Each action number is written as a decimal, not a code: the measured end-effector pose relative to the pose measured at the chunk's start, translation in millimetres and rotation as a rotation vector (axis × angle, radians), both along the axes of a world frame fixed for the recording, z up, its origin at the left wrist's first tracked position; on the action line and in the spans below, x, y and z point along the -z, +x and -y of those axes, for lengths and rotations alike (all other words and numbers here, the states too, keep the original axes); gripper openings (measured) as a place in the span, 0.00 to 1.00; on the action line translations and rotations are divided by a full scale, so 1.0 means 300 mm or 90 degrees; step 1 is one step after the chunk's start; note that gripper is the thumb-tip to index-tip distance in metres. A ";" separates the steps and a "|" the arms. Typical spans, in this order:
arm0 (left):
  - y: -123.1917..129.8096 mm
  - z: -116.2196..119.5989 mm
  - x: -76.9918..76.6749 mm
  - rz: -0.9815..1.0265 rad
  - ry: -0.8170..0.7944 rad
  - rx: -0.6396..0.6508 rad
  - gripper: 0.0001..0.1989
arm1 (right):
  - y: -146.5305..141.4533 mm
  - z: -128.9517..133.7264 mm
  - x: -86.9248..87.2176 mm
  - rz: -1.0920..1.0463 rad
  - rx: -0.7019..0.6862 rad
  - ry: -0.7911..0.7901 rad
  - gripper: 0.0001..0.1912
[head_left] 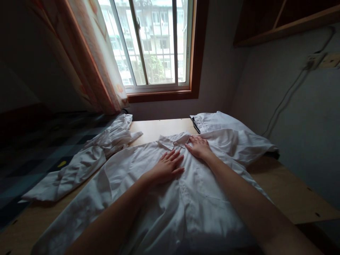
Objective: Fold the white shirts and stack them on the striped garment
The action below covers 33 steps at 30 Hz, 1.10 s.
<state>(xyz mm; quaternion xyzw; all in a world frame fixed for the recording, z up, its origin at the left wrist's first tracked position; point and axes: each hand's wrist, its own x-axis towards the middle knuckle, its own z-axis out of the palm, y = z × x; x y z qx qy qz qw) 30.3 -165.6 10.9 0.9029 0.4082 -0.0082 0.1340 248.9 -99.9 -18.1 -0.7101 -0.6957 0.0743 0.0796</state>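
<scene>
A white button-up shirt (159,209) lies front side up, its collar (167,142) pointing toward the window and its sleeves spread out to the sides. Creases run across its front around the button strip. My left hand (168,166) rests flat on the chest just below the collar, fingers spread. Beside the collar's right side, my right hand (198,146) lies on the shoulder area with its fingers stretched out. Both palms face down on the cloth, and what is under them is hidden.
The shirt lies on a pale wooden board (292,191). Crumpled white cloth (79,166) spills along the left, partly over a dark checked cover (79,129). White folded clothing (217,121) sits at the back right. Behind are a window (156,46) and a curtain (82,53); a cable (284,95) hangs at right.
</scene>
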 end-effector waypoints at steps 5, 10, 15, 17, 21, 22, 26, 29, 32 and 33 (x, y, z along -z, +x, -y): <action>-0.003 -0.003 0.001 0.003 -0.001 0.010 0.35 | -0.022 -0.015 -0.004 0.009 0.035 0.021 0.34; -0.002 0.000 0.003 0.000 0.005 0.013 0.35 | -0.033 -0.010 0.009 -0.027 0.049 0.093 0.29; -0.001 -0.004 0.010 0.033 0.029 0.026 0.33 | -0.017 0.002 0.013 -0.062 0.105 0.192 0.23; -0.006 -0.013 -0.003 0.061 0.062 0.026 0.29 | -0.012 0.008 0.011 -0.071 0.115 0.217 0.23; -0.041 -0.049 -0.043 0.118 0.202 -0.148 0.17 | -0.015 0.023 0.008 -0.088 0.034 0.301 0.22; -0.055 -0.060 -0.047 0.115 0.235 -0.213 0.17 | -0.017 0.025 0.007 -0.092 -0.021 0.321 0.23; -0.100 -0.102 -0.023 0.037 0.226 -0.365 0.21 | -0.028 0.023 0.002 -0.110 -0.288 0.257 0.24; -0.112 -0.122 0.008 -0.007 0.147 -0.371 0.27 | -0.034 0.015 0.000 -0.106 -0.321 0.189 0.23; -0.114 -0.137 0.021 -0.024 0.116 -0.366 0.30 | -0.035 0.012 -0.001 -0.101 -0.309 0.182 0.23; -0.114 -0.142 0.022 -0.027 0.114 -0.369 0.30 | -0.034 0.013 -0.001 -0.101 -0.309 0.179 0.23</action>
